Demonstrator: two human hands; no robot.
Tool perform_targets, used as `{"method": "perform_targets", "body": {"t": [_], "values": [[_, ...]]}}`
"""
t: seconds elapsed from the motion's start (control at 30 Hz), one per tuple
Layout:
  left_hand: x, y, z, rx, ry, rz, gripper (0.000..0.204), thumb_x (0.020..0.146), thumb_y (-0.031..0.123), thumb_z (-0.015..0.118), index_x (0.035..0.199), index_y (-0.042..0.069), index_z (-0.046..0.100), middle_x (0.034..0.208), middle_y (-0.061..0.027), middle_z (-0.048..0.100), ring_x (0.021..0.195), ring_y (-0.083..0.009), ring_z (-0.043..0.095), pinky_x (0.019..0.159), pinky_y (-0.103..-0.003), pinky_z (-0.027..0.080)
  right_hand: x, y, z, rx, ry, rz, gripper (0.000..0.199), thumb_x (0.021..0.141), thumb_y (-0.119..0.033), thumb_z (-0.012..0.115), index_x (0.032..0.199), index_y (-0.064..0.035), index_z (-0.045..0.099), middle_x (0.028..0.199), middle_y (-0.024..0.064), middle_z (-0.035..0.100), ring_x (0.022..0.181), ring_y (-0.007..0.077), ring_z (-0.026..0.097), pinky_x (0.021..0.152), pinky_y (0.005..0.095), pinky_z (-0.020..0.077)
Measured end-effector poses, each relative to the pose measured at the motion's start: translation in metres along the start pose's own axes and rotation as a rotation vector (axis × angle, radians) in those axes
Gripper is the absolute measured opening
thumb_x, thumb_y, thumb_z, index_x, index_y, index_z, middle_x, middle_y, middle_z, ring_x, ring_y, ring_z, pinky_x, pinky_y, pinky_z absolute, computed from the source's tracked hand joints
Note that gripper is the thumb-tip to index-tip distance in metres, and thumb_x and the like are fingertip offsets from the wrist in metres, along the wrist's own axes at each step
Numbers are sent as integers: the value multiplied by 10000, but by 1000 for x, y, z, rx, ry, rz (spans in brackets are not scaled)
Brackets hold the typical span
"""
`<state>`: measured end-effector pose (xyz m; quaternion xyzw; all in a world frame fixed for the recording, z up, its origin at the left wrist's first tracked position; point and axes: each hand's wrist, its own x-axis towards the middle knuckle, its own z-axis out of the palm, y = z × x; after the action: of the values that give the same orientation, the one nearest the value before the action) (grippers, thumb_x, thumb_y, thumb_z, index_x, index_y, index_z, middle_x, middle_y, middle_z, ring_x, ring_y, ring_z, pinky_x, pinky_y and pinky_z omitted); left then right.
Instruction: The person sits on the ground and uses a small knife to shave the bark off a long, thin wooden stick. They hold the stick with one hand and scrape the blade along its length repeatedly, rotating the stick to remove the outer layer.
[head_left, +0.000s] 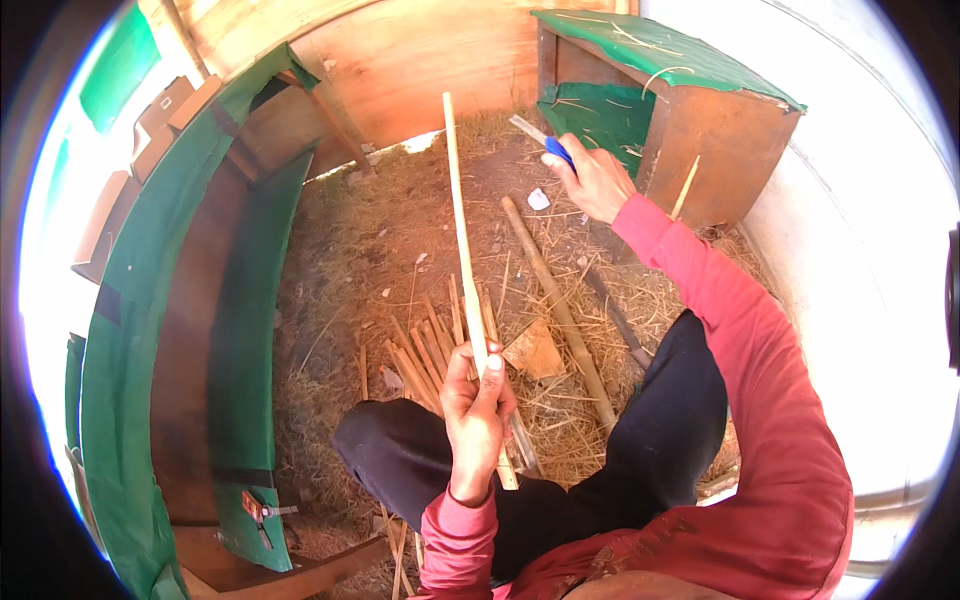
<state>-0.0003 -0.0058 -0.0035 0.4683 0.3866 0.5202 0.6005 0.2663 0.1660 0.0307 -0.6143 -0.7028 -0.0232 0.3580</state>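
Note:
My left hand (477, 408) grips the near end of a long, thin pale bamboo strip (459, 220) that points up and away from me. My right hand (595, 178) is raised off to the right, closed on a blue-handled knife (545, 142) whose blade points up and left. The knife is apart from the strip. On the straw floor below lie several short split bamboo pieces (425, 350) and a thick bamboo pole (560, 310). My knees in dark trousers frame the lower view.
A wooden bench with green covering (690, 80) stands at the back right. A curved green-covered wooden bench (190, 330) runs along the left. A flat wood chip (535, 352) and a dark tool (615, 315) lie on the straw near the pole.

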Motion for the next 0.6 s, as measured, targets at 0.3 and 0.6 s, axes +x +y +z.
{"method": "perform_targets", "body": {"t": [0.3,0.6], "values": [[-4,3,-3,16,48,-8,278,998,181,531,1240,44,539,509,67,386,381,-26,276,362,-198,240,-54,-97,2,261,-240,-664,376,946,-443,553,1025,-76,534,547,165,560,466,396,560,457,492,420],[-2,-4,-6,-20,97,24,397,1042,238,448,1396,58,473,544,82,311,438,-18,264,396,-190,232,-66,-91,9,194,-300,-601,436,940,-480,545,1046,-57,548,488,185,511,460,422,544,461,510,412]]}}
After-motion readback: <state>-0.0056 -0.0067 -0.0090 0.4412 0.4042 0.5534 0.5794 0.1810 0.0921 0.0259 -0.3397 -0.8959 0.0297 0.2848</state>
